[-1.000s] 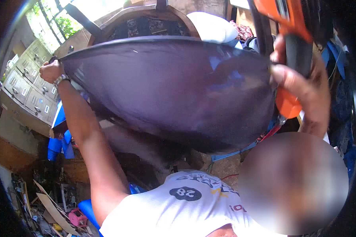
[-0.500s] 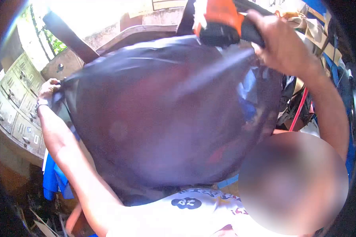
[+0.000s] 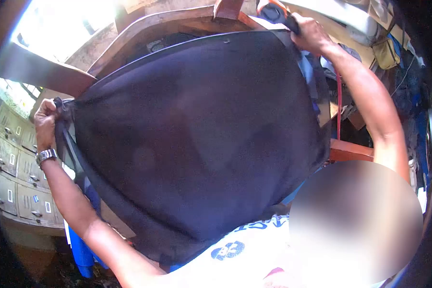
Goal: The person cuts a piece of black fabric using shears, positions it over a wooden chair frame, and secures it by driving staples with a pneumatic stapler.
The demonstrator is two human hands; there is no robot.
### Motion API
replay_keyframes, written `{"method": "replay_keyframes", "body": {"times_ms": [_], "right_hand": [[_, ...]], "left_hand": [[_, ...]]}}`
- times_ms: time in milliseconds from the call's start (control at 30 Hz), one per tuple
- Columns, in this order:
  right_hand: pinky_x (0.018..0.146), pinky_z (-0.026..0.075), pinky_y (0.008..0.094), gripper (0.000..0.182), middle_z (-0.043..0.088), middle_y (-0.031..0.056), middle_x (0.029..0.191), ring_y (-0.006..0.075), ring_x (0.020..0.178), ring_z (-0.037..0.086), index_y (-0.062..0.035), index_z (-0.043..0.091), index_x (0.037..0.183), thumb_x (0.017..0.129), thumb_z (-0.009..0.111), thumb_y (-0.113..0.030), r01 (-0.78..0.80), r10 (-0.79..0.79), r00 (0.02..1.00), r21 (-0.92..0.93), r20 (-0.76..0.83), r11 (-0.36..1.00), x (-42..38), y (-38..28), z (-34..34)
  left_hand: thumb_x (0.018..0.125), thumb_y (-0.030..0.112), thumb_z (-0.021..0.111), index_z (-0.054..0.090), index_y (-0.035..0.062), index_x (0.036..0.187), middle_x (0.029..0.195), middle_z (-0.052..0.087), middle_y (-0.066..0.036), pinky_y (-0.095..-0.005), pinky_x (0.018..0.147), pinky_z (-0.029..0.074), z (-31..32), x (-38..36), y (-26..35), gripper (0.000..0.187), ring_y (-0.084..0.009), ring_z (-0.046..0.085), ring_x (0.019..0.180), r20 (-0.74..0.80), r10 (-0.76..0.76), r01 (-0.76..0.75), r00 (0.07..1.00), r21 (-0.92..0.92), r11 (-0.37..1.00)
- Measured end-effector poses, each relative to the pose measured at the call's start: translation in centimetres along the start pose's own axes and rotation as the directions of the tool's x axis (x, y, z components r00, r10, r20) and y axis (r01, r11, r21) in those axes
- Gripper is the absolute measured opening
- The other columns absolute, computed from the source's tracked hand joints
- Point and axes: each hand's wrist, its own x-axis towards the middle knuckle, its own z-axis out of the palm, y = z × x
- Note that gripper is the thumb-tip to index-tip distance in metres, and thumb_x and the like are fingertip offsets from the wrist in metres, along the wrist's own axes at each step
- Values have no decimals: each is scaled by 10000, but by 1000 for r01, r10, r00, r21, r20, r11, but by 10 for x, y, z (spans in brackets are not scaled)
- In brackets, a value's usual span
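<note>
A large dark cloth [image 3: 197,129] is stretched across the middle of the view, over a curved wooden frame [image 3: 129,41]. At its left corner, the bunched edge of the cloth is gripped in my left hand [image 3: 45,117], which has a metal watch [image 3: 46,155] on the wrist. My right hand [image 3: 312,34] is closed round the black handle of an orange and black tool [image 3: 273,12] at the upper right, by the cloth's far right corner. The top of the tool is cut off by the frame edge.
Grey metal lockers [image 3: 21,173] line the left side, with blue cloth [image 3: 84,252] below them. Wooden beams [image 3: 45,72] join the frame at the upper left. On the right are a red rod [image 3: 339,105], a wooden bar [image 3: 351,150] and cluttered items.
The dark cloth is pulled flatter and tauter. My left hand has moved slightly left and down with its corner. My right hand and the tool are higher and closer to the frame's top edge.
</note>
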Motion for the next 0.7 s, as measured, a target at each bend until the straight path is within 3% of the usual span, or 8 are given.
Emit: {"method": "replay_keyframes", "body": {"times_ms": [167, 200, 300, 367, 433, 500, 600, 700], "right_hand": [[650, 555, 447, 274, 688, 165, 768, 363, 698, 696, -21, 631, 1066, 806, 632, -107, 113, -67, 938, 117, -339, 987, 45, -20, 28], [724, 547, 510, 350, 710, 209, 866, 430, 816, 702, -57, 625, 1121, 774, 625, -110, -82, 136, 980, 330, -143, 940, 41, -36, 13], [771, 548, 487, 363, 720, 217, 918, 401, 884, 714, -56, 646, 1131, 776, 636, -130, -109, 177, 977, 426, -122, 898, 31, -50, 5], [806, 547, 459, 374, 725, 218, 948, 385, 914, 716, -42, 671, 1135, 777, 647, -146, -115, 183, 978, 482, -97, 868, 23, -54, 6], [818, 545, 444, 370, 730, 212, 967, 379, 926, 715, -37, 682, 1128, 777, 665, -152, -156, 220, 973, 491, -75, 857, 20, -62, -2], [777, 551, 425, 370, 738, 199, 976, 335, 890, 726, -31, 686, 1128, 778, 692, -149, -148, 223, 971, 527, -81, 837, 25, -51, 6], [721, 558, 391, 424, 734, 174, 935, 262, 805, 719, -38, 679, 1202, 787, 680, -126, -105, 176, 982, 553, -76, 827, 24, -50, 3], [723, 562, 388, 513, 729, 170, 927, 249, 788, 710, -57, 661, 1288, 779, 680, -122, -122, 194, 980, 628, -48, 769, 18, -66, -14]], "left_hand": [[919, -142, 530, 573, 83, 893, 888, 570, 59, -209, 795, 443, 8, -13, -3, 230, -46, 501, 836, -218, 123, -47, 968, 322, 946], [916, -137, 540, 574, 71, 889, 879, 563, 59, -215, 793, 446, 13, -15, 1, 212, -50, 498, 831, -226, 139, -42, 964, 385, 922], [914, -57, 579, 606, 43, 1012, 1022, 646, -41, -301, 892, 501, 37, -23, 24, 143, -146, 622, 928, -152, -32, 114, 988, 572, 812], [904, 51, 615, 620, 40, 1056, 1255, 621, -183, -436, 980, 504, 56, -40, 53, 153, -311, 652, 1075, -41, 122, 28, 992, 994, 108], [926, 206, 640, 653, 26, 1125, 1319, 599, -242, -508, 997, 486, 83, -41, 105, 269, -384, 630, 1133, -143, 33, 147, 989, 947, -285], [1002, 243, 584, 671, 24, 1215, 1063, 733, -212, -462, 867, 544, 157, -54, 180, 317, -391, 704, 943, -46, 240, 66, 970, 995, -75], [997, 249, 603, 699, 32, 1101, 971, 749, -153, -449, 763, 570, 268, -60, 235, 259, -363, 724, 853, 258, 363, -369, 895, 886, 280], [978, 219, 620, 657, 38, 958, 916, 711, -169, -449, 836, 573, 339, -61, 216, 186, -347, 709, 912, 486, 226, -535, 844, 779, 327]]}}
